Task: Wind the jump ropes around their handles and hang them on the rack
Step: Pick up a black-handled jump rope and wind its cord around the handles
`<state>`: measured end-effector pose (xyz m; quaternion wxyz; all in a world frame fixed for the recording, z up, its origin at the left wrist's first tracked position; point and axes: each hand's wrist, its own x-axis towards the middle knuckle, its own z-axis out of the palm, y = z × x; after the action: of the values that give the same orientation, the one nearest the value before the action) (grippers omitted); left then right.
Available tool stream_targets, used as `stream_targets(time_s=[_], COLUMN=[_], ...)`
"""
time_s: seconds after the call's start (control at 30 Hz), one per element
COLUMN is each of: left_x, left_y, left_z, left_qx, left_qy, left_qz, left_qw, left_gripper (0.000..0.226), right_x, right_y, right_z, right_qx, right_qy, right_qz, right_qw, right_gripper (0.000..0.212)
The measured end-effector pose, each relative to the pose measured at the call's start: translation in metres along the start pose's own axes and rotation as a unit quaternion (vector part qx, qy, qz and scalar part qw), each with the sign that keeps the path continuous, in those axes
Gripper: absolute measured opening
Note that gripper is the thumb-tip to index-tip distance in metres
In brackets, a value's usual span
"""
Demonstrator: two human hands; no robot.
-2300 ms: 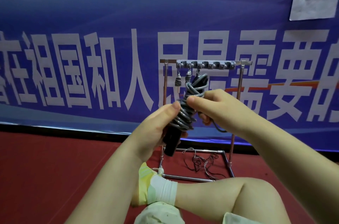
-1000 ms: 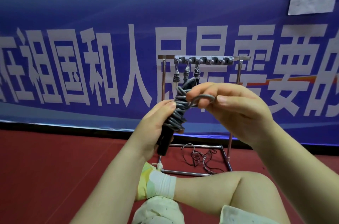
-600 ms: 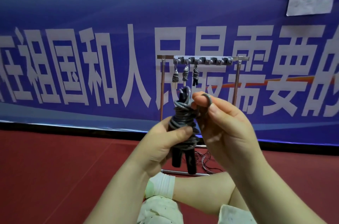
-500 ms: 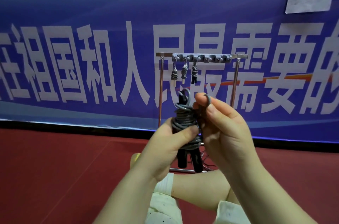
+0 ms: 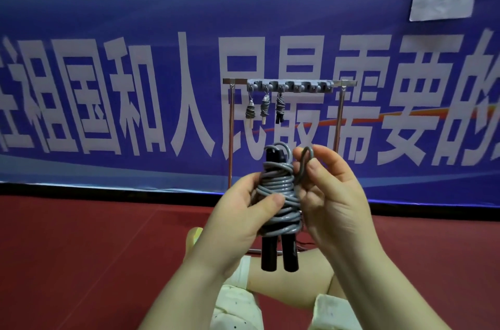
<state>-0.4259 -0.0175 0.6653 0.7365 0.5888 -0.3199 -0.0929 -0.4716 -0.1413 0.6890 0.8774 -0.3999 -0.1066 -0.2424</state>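
A grey jump rope (image 5: pixel 278 194) is wound in coils around its two black handles (image 5: pixel 280 254), which stand upright side by side in front of me. My left hand (image 5: pixel 238 218) grips the wound bundle, thumb pressed on the coils. My right hand (image 5: pixel 330 194) pinches a small free loop of the rope (image 5: pixel 307 156) at the bundle's upper right. Behind stands a metal rack (image 5: pixel 289 83) with a grey hook bar; three wound ropes (image 5: pixel 265 109) hang from its left hooks.
A blue banner (image 5: pixel 135 32) with large white characters runs across the back. The floor (image 5: pixel 81 248) is red. My bent leg (image 5: pixel 286 283) and a yellow shoe with white sock (image 5: pixel 194 235) lie below the hands, in front of the rack's base.
The bundle has turned from tilted to upright with handles pointing down. My right hand, which was drawing the rope end over the top, now pinches a small loop beside the coils.
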Motion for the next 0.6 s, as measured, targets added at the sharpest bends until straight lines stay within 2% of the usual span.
stream_targets(time_s=[0.13, 0.27, 0.33, 0.47, 0.6], left_x=[0.0014, -0.0017, -0.0029, -0.0012, -0.0012], left_y=[-0.0040, -0.0048, -0.0044, -0.0050, -0.0073], left_z=[-0.0061, -0.0025, -0.0010, -0.0013, 0.0034], left_qx=[-0.021, -0.088, -0.102, -0.089, -0.124], left_qy=[-0.003, -0.018, -0.028, -0.035, -0.051], left_qz=[-0.005, -0.029, -0.045, -0.062, -0.100], left_qw=[1.000, 0.996, 0.993, 0.993, 0.986], left_gripper=[0.041, 0.044, 0.041, 0.040, 0.038], right_x=[-0.0005, -0.0049, -0.0057, -0.0056, -0.0043], right_y=[-0.0020, 0.0020, 0.0033, 0.0032, 0.0037], right_z=[-0.0028, -0.0021, -0.0026, -0.0060, -0.0069], right_qx=[-0.079, -0.170, -0.222, -0.320, -0.377], right_qy=[0.001, -0.003, 0.004, 0.022, 0.023], right_qz=[-0.027, -0.047, -0.053, -0.085, -0.106], right_qw=[0.997, 0.984, 0.974, 0.943, 0.920], right_gripper=[0.022, 0.019, 0.015, 0.022, 0.024])
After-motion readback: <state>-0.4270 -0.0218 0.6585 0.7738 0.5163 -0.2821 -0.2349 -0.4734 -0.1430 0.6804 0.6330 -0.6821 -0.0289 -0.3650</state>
